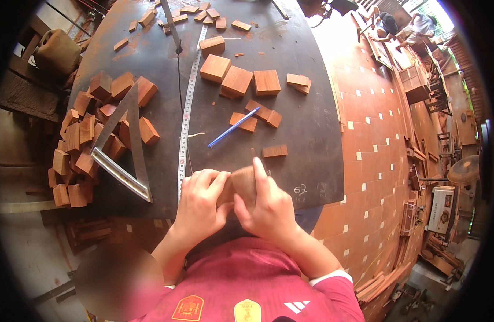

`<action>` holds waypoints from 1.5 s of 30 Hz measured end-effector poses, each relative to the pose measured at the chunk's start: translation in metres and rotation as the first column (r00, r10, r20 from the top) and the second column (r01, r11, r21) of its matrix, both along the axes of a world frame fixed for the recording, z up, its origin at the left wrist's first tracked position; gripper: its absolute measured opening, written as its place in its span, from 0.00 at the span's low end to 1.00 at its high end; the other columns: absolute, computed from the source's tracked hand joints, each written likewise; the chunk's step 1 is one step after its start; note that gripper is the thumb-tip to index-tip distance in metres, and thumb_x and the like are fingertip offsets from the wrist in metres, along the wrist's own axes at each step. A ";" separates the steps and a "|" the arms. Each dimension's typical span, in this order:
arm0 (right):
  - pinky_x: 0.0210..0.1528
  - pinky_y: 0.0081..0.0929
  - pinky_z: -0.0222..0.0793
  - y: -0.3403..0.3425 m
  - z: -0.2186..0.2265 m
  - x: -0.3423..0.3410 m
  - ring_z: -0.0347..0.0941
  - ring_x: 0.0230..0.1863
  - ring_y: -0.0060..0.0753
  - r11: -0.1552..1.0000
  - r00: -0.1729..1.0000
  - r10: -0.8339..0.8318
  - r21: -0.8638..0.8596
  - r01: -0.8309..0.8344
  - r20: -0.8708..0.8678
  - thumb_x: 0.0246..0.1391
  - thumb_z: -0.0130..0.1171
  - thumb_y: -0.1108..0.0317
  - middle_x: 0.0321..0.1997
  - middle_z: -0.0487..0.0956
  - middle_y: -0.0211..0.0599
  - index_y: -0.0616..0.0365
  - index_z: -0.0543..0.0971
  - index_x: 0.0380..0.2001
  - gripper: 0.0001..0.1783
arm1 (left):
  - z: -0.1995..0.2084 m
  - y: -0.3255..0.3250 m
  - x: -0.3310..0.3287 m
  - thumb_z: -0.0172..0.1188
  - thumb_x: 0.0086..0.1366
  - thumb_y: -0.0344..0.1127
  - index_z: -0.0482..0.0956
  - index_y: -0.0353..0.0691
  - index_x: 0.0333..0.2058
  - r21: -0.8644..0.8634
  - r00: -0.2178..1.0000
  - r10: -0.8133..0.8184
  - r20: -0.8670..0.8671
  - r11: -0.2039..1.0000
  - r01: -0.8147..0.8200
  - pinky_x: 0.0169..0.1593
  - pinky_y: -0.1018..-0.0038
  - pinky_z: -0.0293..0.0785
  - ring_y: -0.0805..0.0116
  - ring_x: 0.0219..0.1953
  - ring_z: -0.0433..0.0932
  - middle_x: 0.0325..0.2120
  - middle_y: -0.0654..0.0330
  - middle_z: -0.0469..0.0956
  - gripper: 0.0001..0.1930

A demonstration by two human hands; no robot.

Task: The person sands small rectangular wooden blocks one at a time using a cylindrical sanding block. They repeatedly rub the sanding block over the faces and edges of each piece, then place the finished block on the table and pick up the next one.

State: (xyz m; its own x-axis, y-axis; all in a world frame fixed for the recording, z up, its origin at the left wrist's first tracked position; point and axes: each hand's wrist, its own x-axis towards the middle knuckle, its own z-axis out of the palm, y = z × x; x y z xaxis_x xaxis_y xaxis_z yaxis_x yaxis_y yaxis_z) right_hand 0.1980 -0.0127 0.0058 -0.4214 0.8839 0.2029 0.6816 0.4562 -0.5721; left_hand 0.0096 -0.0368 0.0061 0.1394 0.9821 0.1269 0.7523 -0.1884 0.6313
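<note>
At the near edge of the dark table I hold a wooden block (242, 181) between both hands. My left hand (201, 196) is closed on its left side, fingers bent over the top. My right hand (268, 209) grips the right side, thumb against the near face and index finger stretched along the edge. A blue pen (234, 127) lies just beyond, at a slant. Right of it are small reddish blocks (275, 151), and farther back stand larger cubes (267, 82). A measuring tape strip (187, 115) runs lengthwise on the tabletop left of my hands.
A saw blade (172, 27) rises from a slot in the dark table (306, 123). At the left, a triangular square (137, 134) leans over a heap of blocks (72, 137). Offcuts (190, 9) lie at the far end. Other people (389, 24) work beyond the tiled floor (359, 177).
</note>
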 end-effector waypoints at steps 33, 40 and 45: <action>0.27 0.37 0.80 -0.019 -0.001 0.027 0.80 0.23 0.47 0.995 0.995 -0.096 -0.042 0.095 -0.023 0.55 0.72 0.54 0.30 0.79 0.49 0.72 0.68 0.72 0.48 | 0.003 0.002 0.007 0.80 0.47 0.33 0.81 0.33 0.54 0.022 0.998 0.002 -0.062 1.000 -0.001 0.55 0.58 0.70 0.50 0.49 0.77 0.45 0.52 0.78 0.33; 0.26 0.37 0.80 0.002 -0.005 0.008 0.80 0.23 0.46 0.993 0.995 -0.095 0.064 0.097 -0.030 0.55 0.72 0.54 0.31 0.79 0.48 0.70 0.69 0.72 0.47 | -0.004 0.003 0.006 0.78 0.47 0.32 0.82 0.34 0.54 0.044 0.997 0.009 -0.074 0.999 -0.006 0.53 0.58 0.71 0.50 0.50 0.77 0.45 0.53 0.78 0.32; 0.26 0.37 0.80 -0.016 0.002 0.015 0.81 0.23 0.47 0.997 0.998 -0.042 0.064 0.039 0.037 0.55 0.73 0.54 0.32 0.79 0.48 0.70 0.69 0.72 0.47 | 0.001 0.003 0.005 0.76 0.48 0.32 0.82 0.34 0.54 0.028 0.999 -0.009 -0.040 1.000 0.010 0.54 0.58 0.71 0.50 0.49 0.77 0.44 0.53 0.78 0.31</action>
